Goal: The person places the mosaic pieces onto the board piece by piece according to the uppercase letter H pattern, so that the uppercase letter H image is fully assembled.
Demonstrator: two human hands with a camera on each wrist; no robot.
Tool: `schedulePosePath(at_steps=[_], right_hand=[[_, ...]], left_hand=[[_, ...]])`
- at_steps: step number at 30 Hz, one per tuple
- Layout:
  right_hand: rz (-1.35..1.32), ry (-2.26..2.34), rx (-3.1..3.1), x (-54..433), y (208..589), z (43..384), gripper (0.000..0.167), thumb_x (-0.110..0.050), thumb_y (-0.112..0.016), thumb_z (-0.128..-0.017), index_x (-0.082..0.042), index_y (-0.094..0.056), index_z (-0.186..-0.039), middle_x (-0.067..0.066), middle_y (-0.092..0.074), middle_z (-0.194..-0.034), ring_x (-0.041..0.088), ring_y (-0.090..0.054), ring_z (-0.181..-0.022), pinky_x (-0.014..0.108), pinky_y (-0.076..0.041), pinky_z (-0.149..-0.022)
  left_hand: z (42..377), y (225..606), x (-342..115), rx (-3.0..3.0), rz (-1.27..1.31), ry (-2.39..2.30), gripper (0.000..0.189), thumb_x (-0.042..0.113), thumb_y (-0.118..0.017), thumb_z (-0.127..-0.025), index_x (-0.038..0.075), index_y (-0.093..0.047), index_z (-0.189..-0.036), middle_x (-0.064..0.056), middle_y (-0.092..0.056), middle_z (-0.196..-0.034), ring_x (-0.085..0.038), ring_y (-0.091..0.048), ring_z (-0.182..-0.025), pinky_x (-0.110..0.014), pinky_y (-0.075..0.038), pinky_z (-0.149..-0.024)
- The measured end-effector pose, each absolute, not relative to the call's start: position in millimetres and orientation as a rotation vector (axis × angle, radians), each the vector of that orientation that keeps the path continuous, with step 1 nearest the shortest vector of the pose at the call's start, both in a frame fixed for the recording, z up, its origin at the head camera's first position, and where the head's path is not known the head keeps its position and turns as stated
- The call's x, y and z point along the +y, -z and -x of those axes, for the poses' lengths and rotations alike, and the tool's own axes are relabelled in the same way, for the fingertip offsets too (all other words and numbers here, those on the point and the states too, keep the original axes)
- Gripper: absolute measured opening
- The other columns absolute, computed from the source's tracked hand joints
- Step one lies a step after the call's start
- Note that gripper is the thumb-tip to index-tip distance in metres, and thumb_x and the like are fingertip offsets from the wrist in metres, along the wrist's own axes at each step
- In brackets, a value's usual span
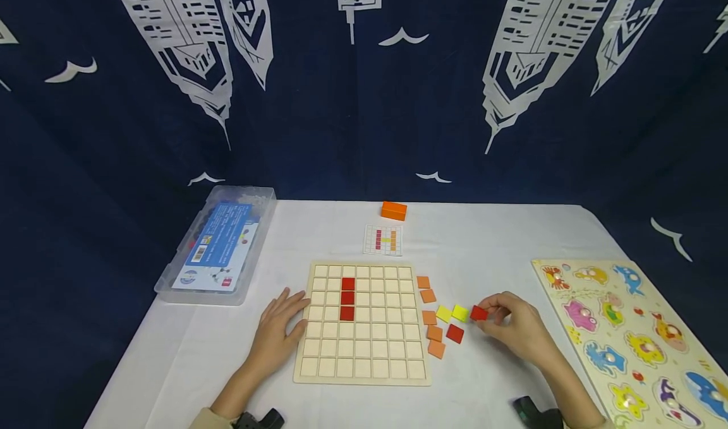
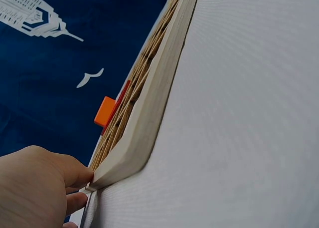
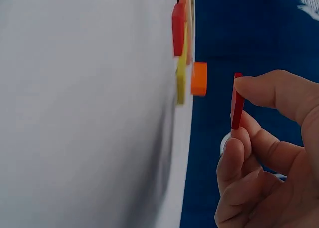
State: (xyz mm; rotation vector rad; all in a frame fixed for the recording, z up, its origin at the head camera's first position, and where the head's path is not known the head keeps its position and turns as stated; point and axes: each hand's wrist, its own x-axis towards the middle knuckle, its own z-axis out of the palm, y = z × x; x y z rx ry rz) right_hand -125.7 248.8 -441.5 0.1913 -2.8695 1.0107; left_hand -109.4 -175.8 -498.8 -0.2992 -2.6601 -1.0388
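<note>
Between thumb and fingers, my right hand point(image 1: 516, 323) pinches a red square tile point(image 3: 237, 102), lifted off the cloth in the right wrist view. My left hand point(image 1: 280, 331) lies at the left edge of a wooden grid board point(image 1: 362, 380), its fingers fairly straight and touching that edge. Three red tiles point(image 1: 347, 297) sit in a column in the board's upper left part. Beside the board's right edge lie two yellow tiles point(image 1: 459, 313), another red tile point(image 1: 454, 333) and several orange tiles point(image 1: 435, 349).
Behind the board lie a small pattern card point(image 1: 383, 240) and an orange block point(image 1: 394, 211). A clear plastic case point(image 1: 218, 246) stands at the back left. At the right is an animal puzzle board point(image 1: 622, 334). A dark blue curtain point(image 1: 364, 113) hangs behind the white table.
</note>
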Motion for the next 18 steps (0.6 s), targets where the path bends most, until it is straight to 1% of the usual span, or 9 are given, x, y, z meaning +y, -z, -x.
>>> schedulePosePath(at_steps=[7,10,14,18], right_hand=[[-0.376,-1.07,-2.858,206,424,136,0.024,-0.004,-0.081,-0.072,-0.009,-0.069,-0.092,-0.001,-0.06,-0.083,0.01,-0.051,-0.072,0.02,-0.04,-0.056],[-0.46,-1.106,-2.863,186,420,140,0.025,-0.004,-0.082,-0.072,-0.011,-0.069,-0.092,-0.003,-0.06,-0.084,0.011,-0.052,-0.073,0.02,-0.042,-0.059],[-0.598,-1.138,-2.857,157,417,144,0.024,-0.004,-0.082,-0.072,-0.012,-0.068,-0.091,-0.003,-0.059,-0.082,0.012,-0.053,-0.071,0.019,-0.042,-0.057],[-0.708,-1.147,-2.842,129,415,146,0.022,-0.006,-0.081,-0.072,-0.015,-0.068,-0.088,-0.005,-0.06,-0.082,0.008,-0.051,-0.068,0.019,-0.041,-0.059]], left_hand=[[109,502,-176,-2.652,0.302,1.043,0.038,0.003,-0.068,-0.087,0.002,-0.064,-0.124,-0.016,-0.057,-0.139,-0.042,-0.036,-0.141,-0.059,-0.02,-0.116],[109,502,-176,-2.655,0.303,1.045,0.038,0.003,-0.068,-0.087,0.002,-0.064,-0.125,-0.016,-0.057,-0.14,-0.042,-0.035,-0.141,-0.06,-0.02,-0.116],[109,501,-176,-2.662,0.302,1.049,0.039,0.002,-0.068,-0.087,0.002,-0.063,-0.125,-0.016,-0.056,-0.14,-0.042,-0.035,-0.142,-0.06,-0.02,-0.116],[109,500,-177,-2.662,0.3,1.046,0.039,0.002,-0.068,-0.087,0.002,-0.063,-0.125,-0.016,-0.056,-0.14,-0.042,-0.034,-0.142,-0.06,-0.019,-0.116]])
